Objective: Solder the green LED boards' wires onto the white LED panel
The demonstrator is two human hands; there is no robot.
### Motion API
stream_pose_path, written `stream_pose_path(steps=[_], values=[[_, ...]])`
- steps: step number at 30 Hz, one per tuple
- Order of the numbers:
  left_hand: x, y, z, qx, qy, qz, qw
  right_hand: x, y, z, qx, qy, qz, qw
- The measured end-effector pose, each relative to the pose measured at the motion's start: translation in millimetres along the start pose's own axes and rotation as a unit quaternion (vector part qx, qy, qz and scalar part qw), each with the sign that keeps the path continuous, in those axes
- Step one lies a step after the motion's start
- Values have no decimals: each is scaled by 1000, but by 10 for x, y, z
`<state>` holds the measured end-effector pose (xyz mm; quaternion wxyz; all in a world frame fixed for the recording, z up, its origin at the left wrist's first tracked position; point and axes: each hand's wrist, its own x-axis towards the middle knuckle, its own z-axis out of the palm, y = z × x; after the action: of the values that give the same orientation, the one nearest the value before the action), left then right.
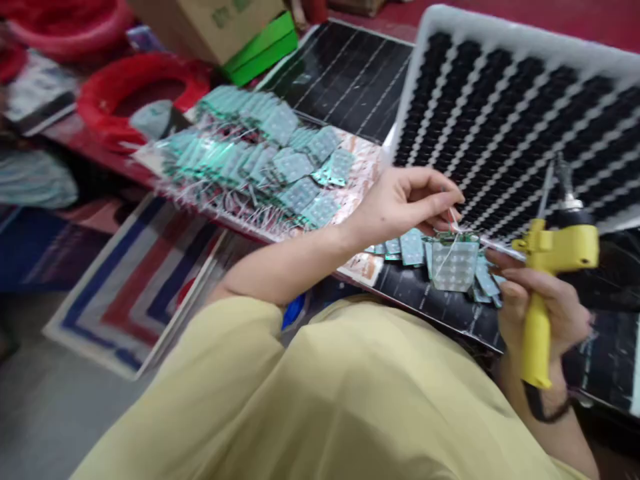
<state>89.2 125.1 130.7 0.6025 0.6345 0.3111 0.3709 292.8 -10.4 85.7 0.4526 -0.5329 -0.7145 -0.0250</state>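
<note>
My left hand (pixel 395 203) is closed in a pinch on a thin wire (pixel 453 215) at the upper edge of a square, pale green circuit board (pixel 454 265). More such boards lie beside and behind that one. My right hand (pixel 547 307) is wrapped around the handle of a yellow soldering gun (pixel 560 250). The gun's metal tip and a thin tube beside it point up and away, in front of a tray. A pale shiny strip runs from near the wire toward the gun; I cannot tell what it is.
Left of my hand lies a large pile of circuit boards (pixel 295 167) with white wires. A white-rimmed tray (pixel 425 30) with rows of black pieces leans behind both hands. Further left are a red ring-shaped object (pixel 95 100), a cardboard box (pixel 195 27) and a striped panel (pixel 135 287).
</note>
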Motion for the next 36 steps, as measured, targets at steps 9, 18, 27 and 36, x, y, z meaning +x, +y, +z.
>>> stream_pose_path(steps=[9,18,27,36], values=[[84,-391,487,-160,-40,-138,977,-40,12,173,-54,142,5,988],[-108,-450,495,297,-19,197,934,-152,144,76,-82,150,9,985],[134,-225,475,512,-79,278,809,-151,155,45,-165,85,-67,980],[284,-378,429,315,-41,113,941,-168,152,-8,-110,109,-28,988]])
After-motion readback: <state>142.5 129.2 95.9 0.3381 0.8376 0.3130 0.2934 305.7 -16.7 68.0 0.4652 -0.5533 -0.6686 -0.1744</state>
